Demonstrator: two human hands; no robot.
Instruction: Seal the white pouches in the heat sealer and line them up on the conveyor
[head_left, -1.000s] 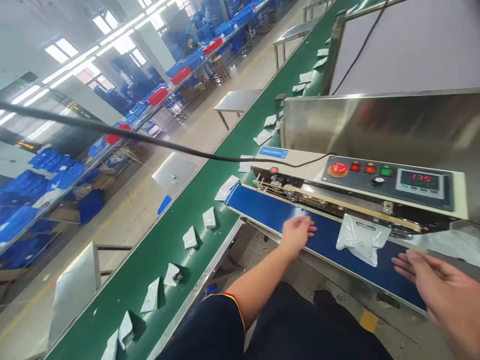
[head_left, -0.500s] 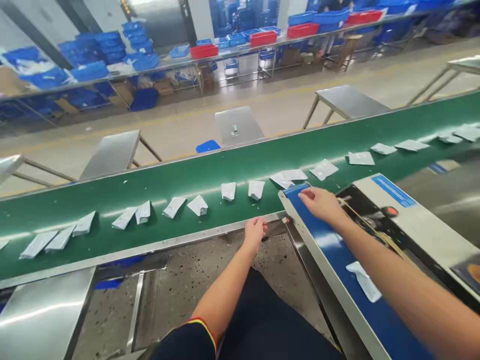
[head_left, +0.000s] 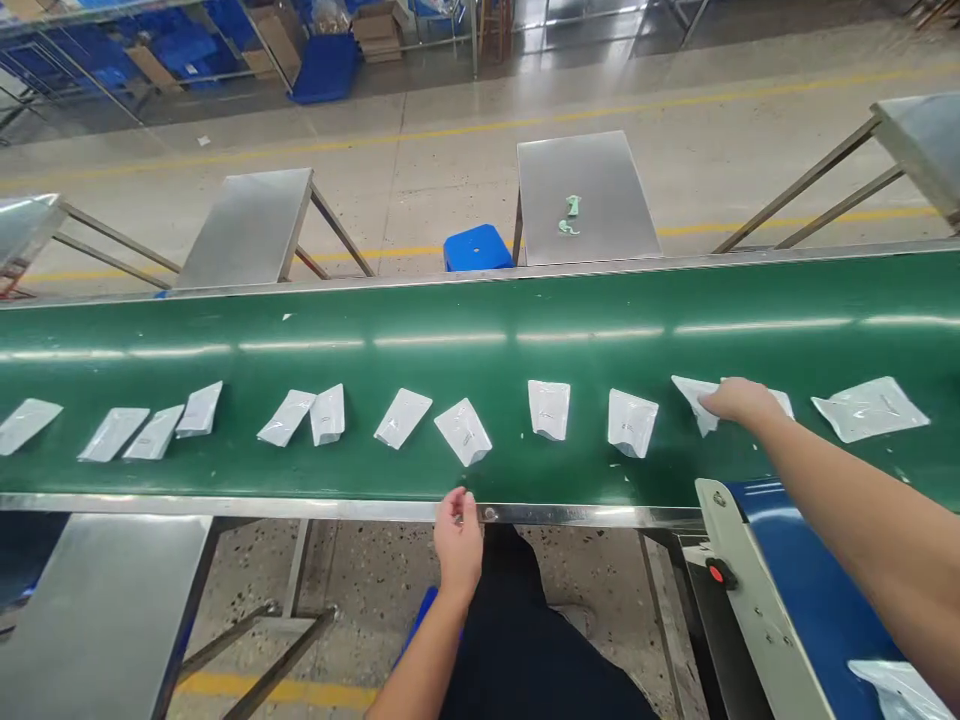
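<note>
The right hand (head_left: 742, 402) reaches over the green belt (head_left: 495, 300), palm down, its forearm slanting in from the right edge above the blue belt (head_left: 817, 590). Its fingertips are at the right side of a white pouch (head_left: 691, 390) lying on the green belt; whether they pinch it or only touch it I cannot tell. More white film (head_left: 784, 402) shows to the right of the hand, and whether it belongs to a second pouch is unclear. The left hand (head_left: 459, 545) is raised at the near rail (head_left: 300, 508), back of the hand toward the camera, fingers loosely curled and released; its fingertips overlap the rail in view, contact uncertain. Just beyond them lies one pouch (head_left: 463, 432), in an uneven row running along the green belt to both sides. The blue belt's side plate (head_left: 757, 600), with a red-and-black knob (head_left: 721, 573), stands below the right hand and left of the forearm. Another pouch (head_left: 900, 690) lies on the blue belt, cut by the frame. Across the green belt are steel tables (head_left: 240, 225), one bearing green scraps (head_left: 573, 206), and a blue stool (head_left: 478, 248).
</note>
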